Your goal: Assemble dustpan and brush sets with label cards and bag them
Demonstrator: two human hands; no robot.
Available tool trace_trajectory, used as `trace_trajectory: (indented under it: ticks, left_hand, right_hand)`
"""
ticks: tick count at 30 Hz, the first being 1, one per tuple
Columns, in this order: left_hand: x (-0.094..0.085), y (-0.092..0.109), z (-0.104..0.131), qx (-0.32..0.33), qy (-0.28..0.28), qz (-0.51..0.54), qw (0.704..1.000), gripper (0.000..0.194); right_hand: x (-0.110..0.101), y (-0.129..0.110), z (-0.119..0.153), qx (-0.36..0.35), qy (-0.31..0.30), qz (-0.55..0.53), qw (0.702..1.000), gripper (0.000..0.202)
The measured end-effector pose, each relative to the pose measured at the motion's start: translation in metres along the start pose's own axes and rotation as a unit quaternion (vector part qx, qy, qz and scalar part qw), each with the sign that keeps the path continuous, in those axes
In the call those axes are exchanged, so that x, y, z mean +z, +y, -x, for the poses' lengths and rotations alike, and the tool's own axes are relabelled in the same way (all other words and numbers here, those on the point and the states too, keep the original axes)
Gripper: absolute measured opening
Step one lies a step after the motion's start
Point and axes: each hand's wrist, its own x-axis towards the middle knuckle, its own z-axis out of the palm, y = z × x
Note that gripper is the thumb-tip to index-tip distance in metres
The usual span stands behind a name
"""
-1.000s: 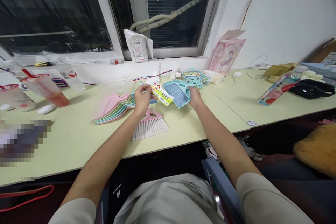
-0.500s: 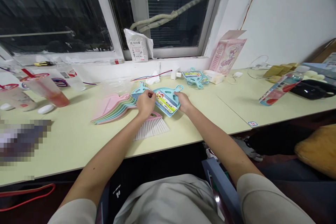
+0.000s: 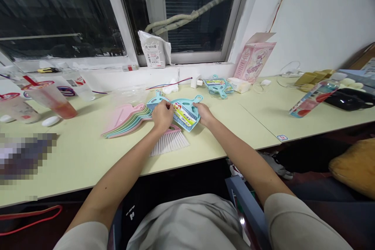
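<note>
A small blue dustpan [image 3: 187, 106] with a blue brush inside lies on the pale green table [image 3: 82, 152]. A printed paper label [image 3: 184, 115] lies across the set. My left hand [image 3: 161, 114] pinches the label's left end at the dustpan's left side. My right hand [image 3: 204, 114] grips the dustpan's right edge. A pink hand brush [image 3: 170, 140] with white bristles lies just in front of my left hand. A stack of pastel dustpans [image 3: 125, 120], pink on top, lies to the left.
Two drink cups [image 3: 51, 99] stand at the far left. More packaged blue dustpan sets [image 3: 218, 84], a pink box [image 3: 252, 61] and a bottle [image 3: 310, 99] sit to the right. A white parcel bag [image 3: 154, 50] leans on the window sill. A blue chair edge [image 3: 243, 203] is below.
A second ago my right hand held the blue dustpan tilted up and my left held the label apart. The set now lies flat with the label across it, both hands on it.
</note>
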Motion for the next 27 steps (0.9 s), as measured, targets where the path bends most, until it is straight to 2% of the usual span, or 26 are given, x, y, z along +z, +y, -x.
trace_trajectory:
  ticks: [5,7,9,11,13,15,18,21,27]
  left_hand:
    - [-0.002,0.003,0.002,0.009,-0.003,-0.025,1.0,0.015]
    - [-0.005,0.004,0.003,0.018,0.013,-0.045,0.999,0.017]
    - [-0.008,0.006,0.004,0.051,0.044,-0.059,0.996,0.02]
    - [-0.01,0.007,0.005,0.127,0.055,-0.052,0.989,0.023]
    - [-0.01,0.008,0.007,0.23,0.021,-0.025,0.973,0.023]
    - [-0.008,0.008,0.011,0.325,-0.045,0.003,0.945,0.025]
    - [-0.005,0.009,0.016,0.406,-0.129,0.022,0.904,0.029]
    - [-0.004,0.009,0.019,0.423,-0.153,0.024,0.893,0.032]
    - [-0.005,0.009,0.018,0.419,-0.148,0.0,0.896,0.034]
  right_hand:
    - [-0.001,0.001,-0.001,0.012,-0.001,-0.004,1.0,0.003]
    - [-0.001,0.001,-0.003,0.017,0.002,-0.009,1.0,0.004]
    - [-0.002,0.001,-0.004,0.016,0.003,-0.014,1.0,0.006]
    - [-0.002,0.0,-0.004,0.015,0.003,-0.019,1.0,0.007]
    - [-0.002,-0.001,-0.004,0.015,0.001,-0.024,1.0,0.006]
    - [-0.003,-0.002,-0.004,0.015,-0.003,-0.031,0.999,0.007]
    - [-0.004,-0.004,-0.005,0.012,-0.005,-0.039,0.999,0.011]
    - [-0.005,-0.004,-0.006,0.009,-0.001,-0.038,0.999,0.011]
    - [-0.006,-0.003,-0.006,0.009,-0.006,-0.039,0.999,0.011]
